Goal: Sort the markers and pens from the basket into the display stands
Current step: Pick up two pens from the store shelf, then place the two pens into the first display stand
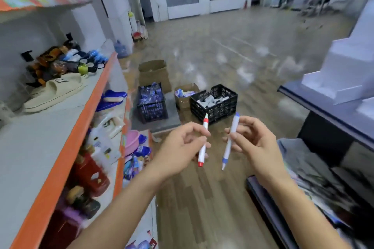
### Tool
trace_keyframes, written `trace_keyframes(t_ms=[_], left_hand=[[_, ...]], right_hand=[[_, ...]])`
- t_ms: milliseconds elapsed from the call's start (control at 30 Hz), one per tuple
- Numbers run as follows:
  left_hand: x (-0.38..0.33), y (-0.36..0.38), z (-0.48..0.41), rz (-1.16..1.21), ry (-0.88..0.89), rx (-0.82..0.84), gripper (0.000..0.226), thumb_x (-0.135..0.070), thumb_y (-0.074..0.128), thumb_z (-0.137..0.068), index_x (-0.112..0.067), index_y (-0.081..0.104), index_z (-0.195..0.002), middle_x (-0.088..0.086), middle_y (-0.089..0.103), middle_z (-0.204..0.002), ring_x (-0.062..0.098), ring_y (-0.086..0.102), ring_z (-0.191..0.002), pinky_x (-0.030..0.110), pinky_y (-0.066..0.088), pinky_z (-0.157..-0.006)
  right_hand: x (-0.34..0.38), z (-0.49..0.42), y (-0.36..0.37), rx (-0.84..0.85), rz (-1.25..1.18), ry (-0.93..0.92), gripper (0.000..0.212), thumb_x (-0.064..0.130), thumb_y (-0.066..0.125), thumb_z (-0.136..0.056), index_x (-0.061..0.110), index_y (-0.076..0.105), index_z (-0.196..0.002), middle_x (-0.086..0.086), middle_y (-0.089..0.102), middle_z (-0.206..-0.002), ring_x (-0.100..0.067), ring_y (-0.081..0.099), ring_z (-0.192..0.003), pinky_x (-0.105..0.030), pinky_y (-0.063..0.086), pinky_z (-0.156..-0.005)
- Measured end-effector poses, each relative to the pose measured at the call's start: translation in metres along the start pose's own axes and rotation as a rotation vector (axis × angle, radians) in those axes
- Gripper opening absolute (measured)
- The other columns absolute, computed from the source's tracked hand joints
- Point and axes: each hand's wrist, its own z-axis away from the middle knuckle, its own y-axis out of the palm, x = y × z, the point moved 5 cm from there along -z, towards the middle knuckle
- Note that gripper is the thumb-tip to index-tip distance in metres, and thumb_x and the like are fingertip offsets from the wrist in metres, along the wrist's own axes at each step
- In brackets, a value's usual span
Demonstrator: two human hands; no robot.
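- The wooden floor (202,198) runs ahead of you as an open aisle, so you have free room to swing either arm in the middle.
- The shelf unit (81,127) with orange edges lines your left side, close to your left forearm. Keep that elbow in.
- The counter (323,111) stands on your right. Its dark front edge lies between your hands and the stands, and you will likely have to lift over it.
- The white stepped display stands (344,62) sit on that counter, up and to the right of both hands. Your right hand is the nearer one.
- Two black crates (214,103) rest on the floor well ahead of you. I cannot tell whether either one is the basket.
- Your left hand (182,147) pinches a red-trimmed pen (202,152) at mid-barrel with curled fingers.
- Your right hand (255,143) grips a blue-trimmed pen (228,145) the same way, just beside the other.
- Both pens are in the air over the floor, long axes near upright and leaning slightly right at the top. The red one has its tip up and the blue one its tip down, so one probably needs turning before they go in alike.
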Motion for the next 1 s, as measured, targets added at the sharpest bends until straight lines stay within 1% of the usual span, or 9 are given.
trace_keyframes(t_ms=[133,233,333,400,500,633,767,867,1000], left_hand=[[-0.014,0.062,-0.081,0.066,0.012,0.151,0.026,-0.002,0.042,-0.099,-0.011,0.065,-0.097,0.010,0.065,-0.082,0.010,0.065,-0.064,0.019,0.052,-0.060],[-0.023,0.107,-0.130,0.120,0.028,0.253,0.023,0.005,0.046,-0.095,-0.008,0.063,-0.103,0.009,0.066,-0.078,0.010,0.065,-0.065,0.019,0.052,-0.062],[-0.030,0.144,-0.168,0.096,0.062,0.305,0.012,-0.008,0.057,-0.093,-0.008,0.061,-0.104,0.002,0.065,-0.067,0.011,0.064,-0.061,0.020,0.051,-0.059],[-0.037,0.169,-0.196,0.024,0.138,0.329,0.012,-0.017,0.058,-0.093,-0.009,0.064,-0.100,0.005,0.058,-0.063,0.010,0.058,-0.055,0.019,0.047,-0.056],[-0.049,0.199,-0.231,-0.037,0.267,0.348,0.013,-0.021,0.061,-0.092,-0.014,0.072,-0.092,0.004,0.052,-0.063,0.006,0.050,-0.055,0.021,0.047,-0.057],[-0.059,0.238,-0.278,0.056,0.324,0.427,0.013,-0.015,0.063,-0.090,-0.020,0.073,-0.082,-0.005,0.067,-0.075,0.008,0.058,-0.071,0.045,0.053,-0.080],[-0.079,0.277,-0.335,0.146,0.386,0.516,0.011,-0.006,0.061,-0.089,-0.011,0.071,-0.088,0.004,0.070,-0.084,0.011,0.063,-0.076,0.036,0.056,-0.077],[-0.098,0.303,-0.386,0.148,0.462,0.549,0.010,-0.008,0.063,-0.089,-0.013,0.072,-0.087,0.001,0.070,-0.079,0.007,0.062,-0.070,0.023,0.055,-0.068],[-0.134,0.330,-0.450,0.132,0.590,0.577,0.012,-0.010,0.062,-0.090,-0.017,0.070,-0.085,0.007,0.072,-0.086,0.012,0.064,-0.073,0.032,0.057,-0.072]], right_hand=[[0.014,-0.044,-0.068,-0.100,0.064,-0.046,0.038,-0.007,0.056,-0.089,0.020,0.056,-0.115,-0.015,0.069,-0.093,-0.023,0.070,-0.082,-0.026,0.056,-0.068],[0.025,-0.067,-0.114,-0.163,0.145,-0.082,0.045,-0.005,0.056,-0.090,0.027,0.055,-0.121,-0.014,0.068,-0.097,-0.025,0.070,-0.085,-0.028,0.056,-0.074],[0.034,-0.082,-0.152,-0.229,0.202,-0.110,0.050,-0.003,0.057,-0.090,0.035,0.054,-0.122,-0.013,0.067,-0.101,-0.024,0.070,-0.090,-0.030,0.056,-0.079],[0.040,-0.093,-0.178,-0.289,0.240,-0.133,0.049,-0.004,0.056,-0.090,0.034,0.055,-0.122,-0.014,0.067,-0.099,-0.025,0.069,-0.091,-0.030,0.055,-0.081],[0.045,-0.109,-0.209,-0.369,0.300,-0.161,0.050,-0.004,0.056,-0.090,0.037,0.057,-0.118,-0.008,0.067,-0.095,-0.024,0.069,-0.090,-0.040,0.055,-0.086],[0.047,-0.137,-0.247,-0.492,0.349,-0.175,0.047,-0.003,0.058,-0.089,0.034,0.058,-0.117,-0.003,0.064,-0.087,-0.022,0.070,-0.087,-0.044,0.057,-0.082],[0.056,-0.180,-0.285,-0.590,0.423,-0.227,0.047,-0.004,0.059,-0.088,0.034,0.056,-0.116,-0.002,0.067,-0.084,-0.022,0.071,-0.082,-0.038,0.059,-0.075],[0.070,-0.216,-0.311,-0.676,0.467,-0.289,0.048,-0.005,0.059,-0.087,0.034,0.055,-0.115,-0.003,0.065,-0.085,-0.020,0.070,-0.083,-0.031,0.059,-0.071],[0.093,-0.265,-0.344,-0.782,0.533,-0.383,0.047,-0.002,0.060,-0.088,0.036,0.054,-0.115,-0.010,0.066,-0.093,-0.024,0.070,-0.086,-0.031,0.058,-0.073]])
